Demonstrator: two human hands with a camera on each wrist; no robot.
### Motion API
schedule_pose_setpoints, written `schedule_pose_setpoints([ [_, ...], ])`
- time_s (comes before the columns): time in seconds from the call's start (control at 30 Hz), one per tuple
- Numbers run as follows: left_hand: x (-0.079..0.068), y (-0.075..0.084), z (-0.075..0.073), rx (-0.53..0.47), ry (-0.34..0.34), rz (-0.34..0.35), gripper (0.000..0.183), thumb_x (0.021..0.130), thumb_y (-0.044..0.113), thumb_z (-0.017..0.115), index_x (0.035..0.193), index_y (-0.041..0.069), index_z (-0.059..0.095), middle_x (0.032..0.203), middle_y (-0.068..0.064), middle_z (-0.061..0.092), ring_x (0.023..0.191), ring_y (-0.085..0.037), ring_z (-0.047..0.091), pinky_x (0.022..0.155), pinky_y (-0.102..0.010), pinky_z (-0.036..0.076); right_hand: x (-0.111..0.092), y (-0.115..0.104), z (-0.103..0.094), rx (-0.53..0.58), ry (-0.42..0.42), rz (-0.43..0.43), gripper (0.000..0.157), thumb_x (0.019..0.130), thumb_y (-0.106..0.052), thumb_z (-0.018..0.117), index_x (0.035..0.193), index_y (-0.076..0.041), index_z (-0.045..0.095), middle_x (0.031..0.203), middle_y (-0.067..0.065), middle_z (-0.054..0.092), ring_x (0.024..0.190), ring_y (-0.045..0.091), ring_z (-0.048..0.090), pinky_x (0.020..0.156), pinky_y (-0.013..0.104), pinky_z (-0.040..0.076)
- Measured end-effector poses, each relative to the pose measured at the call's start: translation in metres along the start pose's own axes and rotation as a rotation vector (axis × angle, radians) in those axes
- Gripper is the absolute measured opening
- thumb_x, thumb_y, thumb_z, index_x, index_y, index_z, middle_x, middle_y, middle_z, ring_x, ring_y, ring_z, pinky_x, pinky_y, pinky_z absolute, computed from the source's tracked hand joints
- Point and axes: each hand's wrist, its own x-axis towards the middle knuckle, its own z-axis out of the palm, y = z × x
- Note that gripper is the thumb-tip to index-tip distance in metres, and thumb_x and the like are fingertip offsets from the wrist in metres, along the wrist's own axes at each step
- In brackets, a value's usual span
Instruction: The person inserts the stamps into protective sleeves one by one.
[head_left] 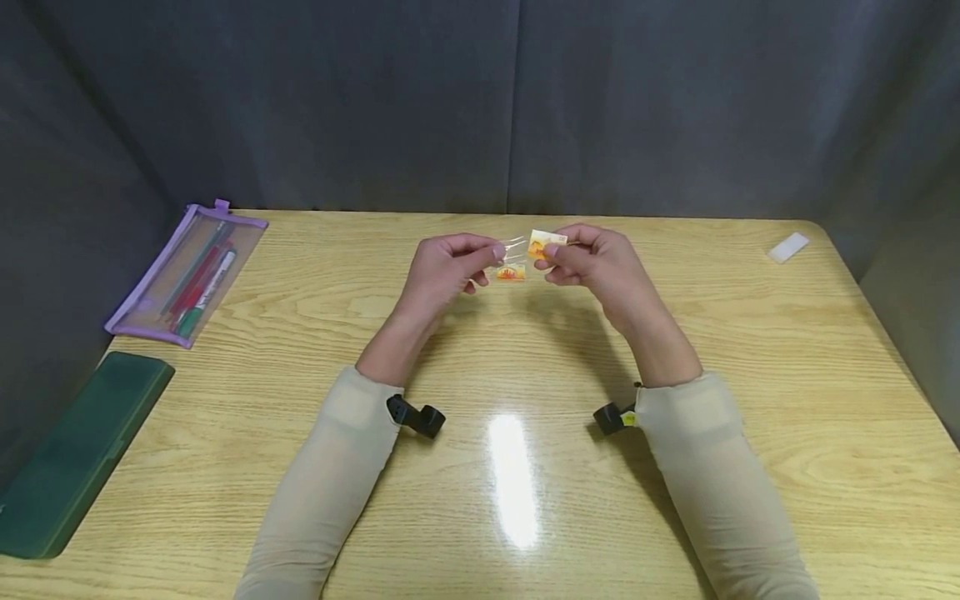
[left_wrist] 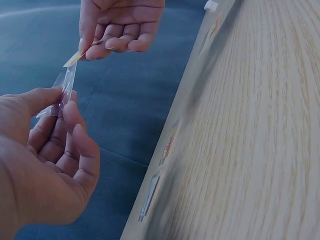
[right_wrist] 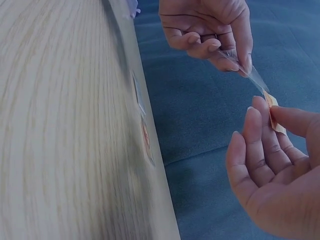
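Note:
My left hand [head_left: 453, 267] pinches a small clear plastic sleeve [left_wrist: 68, 87] between thumb and fingers. Opposite it, the right hand [head_left: 588, 258] holds a small yellow-orange printed card [head_left: 542, 244] by thumb and fingertips. In both wrist views the far end of the plastic meets or nearly touches the card's edge; whether the card sits inside it I cannot tell. Below the hands, a second orange printed piece [head_left: 512, 272] appears on the table, seen also near the table edge in the right wrist view, beside a flat greyish piece [right_wrist: 139, 95].
At the left lies a purple-edged mesh zip pouch [head_left: 153, 321] with several pens inside. Nearer is a dark green case [head_left: 82, 450]. A small white block [head_left: 788, 247] lies at the far right of the wooden table [head_left: 465, 358]. Dark curtains [head_left: 375, 108] hang behind.

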Motion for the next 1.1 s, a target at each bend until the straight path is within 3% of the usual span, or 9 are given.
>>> schedule_pose_setpoints([
  [0.33,0.0006,-0.0006,0.0007,0.0,0.007,0.002,0.023,0.092,0.028,0.076,0.099,0.006,0.078,0.08,0.002,0.069,0.062,-0.012,0.059,0.059,-0.028,0.05,0.001,0.0012,-0.0011,-0.084,-0.05,0.026,0.014,0.099,-0.015,0.065,0.103,-0.002,0.066,0.081,-0.004,0.075,0.085,0.019,0.072,0.079,0.025,0.06],
  [0.5,0.0006,-0.0011,0.0009,0.035,0.009,-0.002,0.025,0.092,0.031,0.076,0.099,0.007,0.079,0.083,-0.001,0.067,0.064,-0.013,0.059,0.063,-0.033,0.052,0.0013,0.0017,-0.0013,-0.107,-0.064,0.025,0.015,0.099,-0.015,0.064,0.104,-0.001,0.067,0.081,-0.003,0.074,0.083,0.016,0.072,0.08,0.027,0.06],
  [0.7,0.0002,-0.0004,0.0009,0.037,0.014,0.005,0.025,0.092,0.031,0.077,0.097,0.006,0.078,0.091,-0.016,0.072,0.063,-0.013,0.059,0.061,-0.032,0.051,0.0015,0.0024,-0.0017,-0.14,-0.081,0.038,0.019,0.1,-0.016,0.064,0.106,0.002,0.068,0.081,-0.003,0.074,0.08,0.015,0.072,0.081,0.028,0.06],
  [0.93,0.0,-0.0009,0.0044,0.063,-0.021,-0.012,0.024,0.091,0.031,0.077,0.096,0.008,0.08,0.094,-0.018,0.074,0.061,-0.012,0.058,0.061,-0.031,0.049,0.0004,0.0016,0.0002,-0.14,-0.103,0.052,0.022,0.099,-0.016,0.063,0.109,0.003,0.067,0.081,-0.003,0.074,0.081,0.017,0.072,0.082,0.028,0.059],
  [1.1,-0.001,-0.0007,0.0051,0.074,-0.021,-0.012,0.024,0.091,0.032,0.078,0.097,0.009,0.08,0.093,-0.016,0.071,0.063,-0.013,0.058,0.064,-0.035,0.051,0.0001,0.002,0.0008,-0.124,-0.112,0.042,0.014,0.099,-0.014,0.063,0.102,-0.001,0.067,0.079,-0.002,0.073,0.077,0.014,0.071,0.082,0.028,0.059],
])
